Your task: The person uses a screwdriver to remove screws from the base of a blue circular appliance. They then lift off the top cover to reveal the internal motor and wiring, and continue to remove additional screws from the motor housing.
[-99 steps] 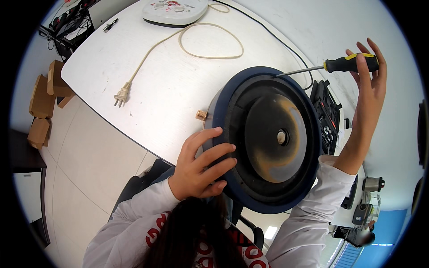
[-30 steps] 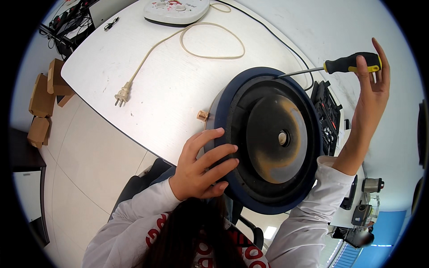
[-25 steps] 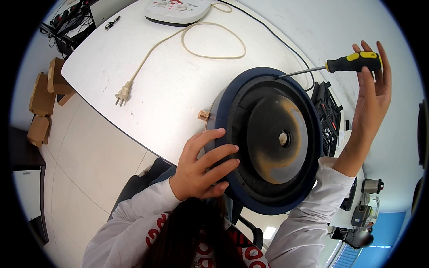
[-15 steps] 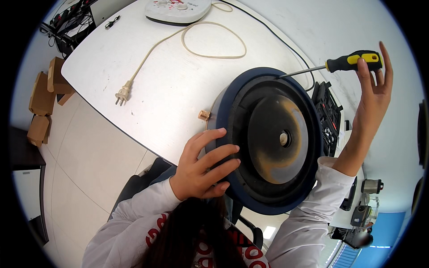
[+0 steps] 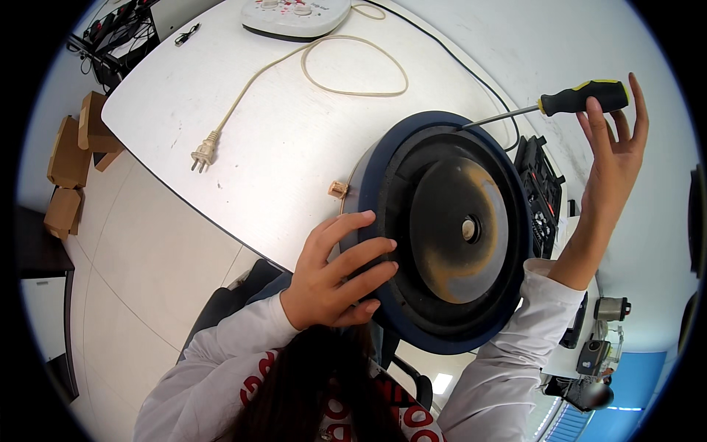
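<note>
A round dark-blue electric cooker body point(image 5: 368, 173) is tilted so its open inside faces me. Within it sits a scorched heating plate point(image 5: 442, 254) with a round button at its middle. My left hand point(image 5: 335, 272) steadies the near left rim, fingers spread over the edge and pressing on it. In my right hand point(image 5: 617, 151) is the black-and-yellow handle of a screwdriver point(image 5: 582, 97), gripped between thumb and fingers. The screwdriver's shaft runs left and down to the cooker's far rim, where its tip touches the inner edge. What the tip rests in is too small to tell.
On the white table point(image 5: 177, 96) a beige power cord with a plug point(image 5: 205, 152) lies looped. A white lid-like cover point(image 5: 294, 16) is at the back. An opened black tool case point(image 5: 541, 195) stands right of the cooker. Cardboard boxes point(image 5: 70, 155) sit on the floor at left.
The screwdriver handle has turned about its axis, so its yellow inlay now shows only along the top. My right fingers have shifted on it. My left hand stays in place.
</note>
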The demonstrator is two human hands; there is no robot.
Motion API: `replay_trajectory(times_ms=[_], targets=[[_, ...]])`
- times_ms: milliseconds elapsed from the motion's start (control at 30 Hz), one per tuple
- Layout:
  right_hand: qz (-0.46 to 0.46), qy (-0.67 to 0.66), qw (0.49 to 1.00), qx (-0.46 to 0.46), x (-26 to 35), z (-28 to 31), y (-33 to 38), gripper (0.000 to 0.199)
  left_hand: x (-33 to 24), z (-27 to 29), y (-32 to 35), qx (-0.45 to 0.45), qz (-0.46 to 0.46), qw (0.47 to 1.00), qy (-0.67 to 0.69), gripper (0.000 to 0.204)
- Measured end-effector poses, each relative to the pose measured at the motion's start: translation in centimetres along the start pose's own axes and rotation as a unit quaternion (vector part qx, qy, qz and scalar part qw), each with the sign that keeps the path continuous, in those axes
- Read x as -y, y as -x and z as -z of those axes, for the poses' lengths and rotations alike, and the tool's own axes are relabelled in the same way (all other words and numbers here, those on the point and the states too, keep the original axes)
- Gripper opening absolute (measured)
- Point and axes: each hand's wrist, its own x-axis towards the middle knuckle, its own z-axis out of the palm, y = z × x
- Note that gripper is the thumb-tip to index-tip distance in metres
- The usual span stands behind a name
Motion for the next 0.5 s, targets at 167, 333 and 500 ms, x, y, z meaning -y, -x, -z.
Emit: replay_trajectory(times_ms=[167,333,500], targets=[[0.025,-0.050,0.998,0.016,-0.6,-0.1,0.0,0.062,0.0,-0.1,0.0,-0.002,0.000,1.000,0.001,0.034],[0.005,0.045,0.999,0.020,0.4,-0.2,0.1,0.061,0.0,-0.1,0.0,-0.003,-0.001,1.000,0.000,0.034],[0.017,0.036,0.999,-0.015,-0.1,-0.3,0.2,0.058,0.0,0.0,0.0,-0.002,0.000,1.000,0.000,0.034]])
